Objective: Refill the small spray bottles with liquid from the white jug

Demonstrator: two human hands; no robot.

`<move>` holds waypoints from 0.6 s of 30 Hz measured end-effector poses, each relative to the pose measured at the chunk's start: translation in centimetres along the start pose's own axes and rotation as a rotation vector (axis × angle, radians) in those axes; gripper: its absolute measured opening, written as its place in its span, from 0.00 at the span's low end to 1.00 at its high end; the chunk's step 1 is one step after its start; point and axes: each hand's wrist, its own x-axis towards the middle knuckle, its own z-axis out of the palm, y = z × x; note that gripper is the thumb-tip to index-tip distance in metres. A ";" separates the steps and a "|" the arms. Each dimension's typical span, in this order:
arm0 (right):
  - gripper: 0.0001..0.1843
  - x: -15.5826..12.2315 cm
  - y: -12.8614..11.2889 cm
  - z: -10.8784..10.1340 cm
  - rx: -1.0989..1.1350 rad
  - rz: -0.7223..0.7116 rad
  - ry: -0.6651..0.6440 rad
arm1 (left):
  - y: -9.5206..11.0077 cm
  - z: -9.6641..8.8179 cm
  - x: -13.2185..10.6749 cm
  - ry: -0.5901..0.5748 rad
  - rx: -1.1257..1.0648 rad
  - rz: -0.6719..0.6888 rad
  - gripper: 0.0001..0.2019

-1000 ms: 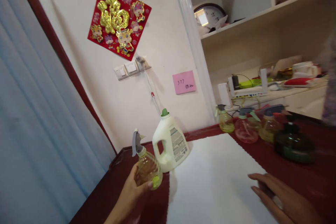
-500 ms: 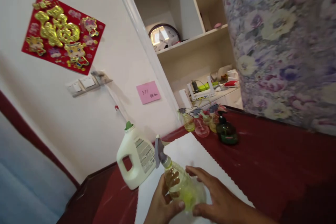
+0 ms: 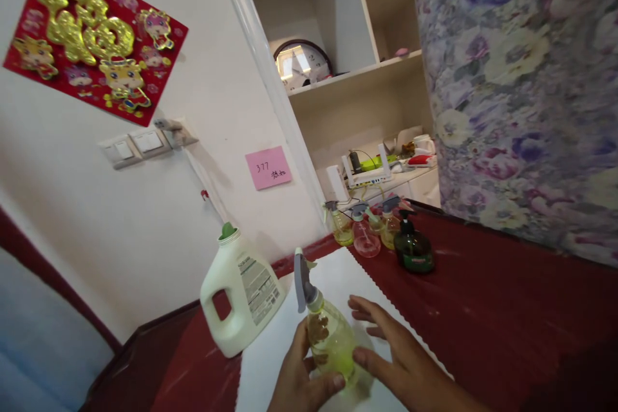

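Observation:
My left hand [image 3: 302, 383] is wrapped round the body of a clear yellowish spray bottle [image 3: 331, 340] with a grey trigger head, held upright over a white mat [image 3: 333, 273]. My right hand [image 3: 400, 357] rests against the bottle's right side, its thumb on the bottle and its fingers spread. A white detergent jug [image 3: 241, 299] with a green cap stands just left of the bottle, at the mat's far left corner.
The table wears a dark red cloth [image 3: 483, 309]. At its far side stand three small spray bottles [image 3: 367, 232] and a dark green pump bottle [image 3: 412, 248]. A flowered fabric surface [image 3: 521, 84] fills the right. Shelves with a clock [image 3: 302, 67] lie behind.
The spray bottle came from beside the jug to over the mat. My right hand lifted off the mat and came onto the bottle. The view swung right and up.

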 end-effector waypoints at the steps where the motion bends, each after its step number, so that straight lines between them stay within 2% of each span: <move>1: 0.43 0.2 -0.5 0.0 -0.012 0.002 0.029 | -0.1 -0.3 0.2 -0.014 0.005 0.011 0.44; 5: 0.47 1.9 -2.9 1.6 -0.096 0.003 -0.001 | -0.3 -0.4 0.8 -0.003 0.002 0.020 0.43; 7: 0.47 3.1 -3.0 3.0 -0.085 -0.024 -0.039 | -0.4 -0.3 1.0 0.014 0.027 0.040 0.41; 9: 0.44 4.0 -2.1 4.3 -0.038 -0.071 -0.042 | -0.6 -0.7 0.9 -0.009 0.085 0.061 0.40; 11: 0.40 4.6 -0.7 5.3 0.001 -0.094 -0.023 | -0.6 -1.8 0.6 -0.002 0.165 0.062 0.45; 14: 0.38 4.7 0.8 5.9 -0.006 -0.084 -0.001 | 0.0 -3.9 0.1 0.098 0.264 0.043 0.50; 16: 0.39 4.6 1.0 5.8 -0.031 -0.083 -0.005 | 0.9 -4.6 0.1 0.162 0.293 0.050 0.43; 18: 0.40 4.6 0.9 5.6 -0.052 -0.088 -0.027 | 2.0 -4.4 0.6 0.191 0.262 0.079 0.36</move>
